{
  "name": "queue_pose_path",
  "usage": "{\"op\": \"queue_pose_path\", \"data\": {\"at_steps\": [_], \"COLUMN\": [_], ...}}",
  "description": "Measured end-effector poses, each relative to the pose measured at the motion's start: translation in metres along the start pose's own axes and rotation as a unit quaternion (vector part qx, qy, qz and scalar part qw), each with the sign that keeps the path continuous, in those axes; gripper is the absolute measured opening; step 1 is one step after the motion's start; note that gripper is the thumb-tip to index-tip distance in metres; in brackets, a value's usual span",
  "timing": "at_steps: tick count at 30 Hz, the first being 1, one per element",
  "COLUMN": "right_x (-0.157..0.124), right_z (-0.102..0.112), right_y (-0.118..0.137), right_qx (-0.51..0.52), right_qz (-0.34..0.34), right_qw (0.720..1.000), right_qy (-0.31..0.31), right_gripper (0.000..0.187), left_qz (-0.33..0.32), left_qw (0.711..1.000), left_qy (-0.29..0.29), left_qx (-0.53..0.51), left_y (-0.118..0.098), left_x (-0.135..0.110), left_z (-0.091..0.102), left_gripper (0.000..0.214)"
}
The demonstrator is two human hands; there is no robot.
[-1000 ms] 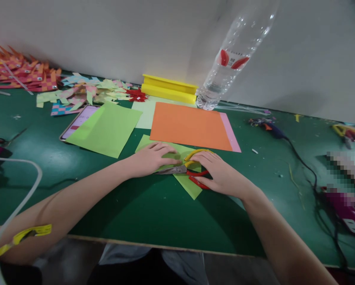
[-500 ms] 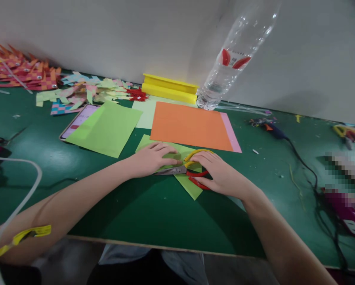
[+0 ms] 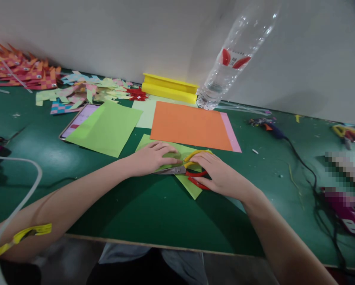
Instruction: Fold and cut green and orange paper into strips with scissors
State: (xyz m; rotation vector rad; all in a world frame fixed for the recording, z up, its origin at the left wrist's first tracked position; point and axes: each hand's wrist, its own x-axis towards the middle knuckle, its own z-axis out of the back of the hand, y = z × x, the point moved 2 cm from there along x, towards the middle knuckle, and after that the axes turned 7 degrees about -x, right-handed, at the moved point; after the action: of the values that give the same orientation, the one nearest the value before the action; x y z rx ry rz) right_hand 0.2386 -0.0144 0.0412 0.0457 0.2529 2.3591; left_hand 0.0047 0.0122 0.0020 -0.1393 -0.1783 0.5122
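Note:
My right hand (image 3: pixel 217 172) grips a pair of scissors (image 3: pixel 177 170) by their yellow and red handles, which stand apart. The metal blades point left and run in below my left hand (image 3: pixel 150 158), where their tips are hidden. That left hand lies over a light green paper piece (image 3: pixel 186 149), fingers outstretched and pressing it to the table. A corner of green paper (image 3: pixel 191 187) shows on the near side of the blades, below the handles. The scissors cross the paper, but the exact cutting line is covered.
Beyond my hands lie an orange sheet (image 3: pixel 189 124) and a green sheet (image 3: pixel 109 128) partly over a phone (image 3: pixel 78 120). Farther back are paper scraps (image 3: pixel 97 89), a yellow folded strip (image 3: pixel 168 89) and a leaning plastic bottle (image 3: pixel 232 59). A glue gun (image 3: pixel 272 130) with its cord is at right.
Almost nothing differs. Both hands, the scissors and the green paper keep their places, apart from a very slight shift of the left hand and the blades.

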Motion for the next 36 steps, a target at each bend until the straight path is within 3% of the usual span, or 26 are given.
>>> {"op": "queue_pose_path", "data": {"at_steps": [10, 15, 19, 21, 24, 28, 30, 36], "right_x": [-0.002, -0.010, -0.019, -0.021, -0.024, -0.027, -0.028, -0.029], "right_z": [-0.002, -0.001, 0.003, 0.004, 0.002, -0.005, -0.007, -0.013], "right_y": [0.011, -0.003, -0.025, -0.036, -0.055, -0.078, -0.085, -0.093], "right_qx": [-0.021, 0.060, 0.152, 0.185, 0.197, 0.151, 0.115, 0.016], "right_qz": [0.026, 0.028, -0.040, -0.089, -0.221, -0.397, -0.414, -0.381], "right_qw": [0.999, 0.997, 0.976, 0.953, 0.903, 0.849, 0.851, 0.877], "right_qy": [-0.014, -0.049, -0.152, -0.224, -0.311, -0.316, -0.300, -0.292], "right_gripper": [0.034, 0.036, 0.037, 0.038, 0.042, 0.043, 0.046, 0.055], "left_qz": [0.012, 0.010, 0.007, 0.011, 0.022, 0.025, 0.026, 0.045], "left_qw": [1.000, 1.000, 0.999, 0.999, 0.998, 0.998, 0.998, 0.997], "left_qy": [0.001, 0.006, -0.002, -0.022, -0.043, -0.037, -0.033, -0.033], "left_qx": [-0.010, -0.025, -0.045, -0.043, -0.030, -0.038, -0.044, -0.046], "left_y": [-0.001, 0.001, 0.001, 0.001, -0.001, -0.005, -0.007, -0.007], "left_x": [0.000, -0.001, -0.002, -0.002, -0.002, -0.002, -0.002, -0.003], "left_z": [0.001, 0.001, 0.001, 0.001, 0.001, 0.005, 0.007, 0.007], "left_gripper": [0.044, 0.050, 0.050, 0.043, 0.035, 0.036, 0.040, 0.057]}}
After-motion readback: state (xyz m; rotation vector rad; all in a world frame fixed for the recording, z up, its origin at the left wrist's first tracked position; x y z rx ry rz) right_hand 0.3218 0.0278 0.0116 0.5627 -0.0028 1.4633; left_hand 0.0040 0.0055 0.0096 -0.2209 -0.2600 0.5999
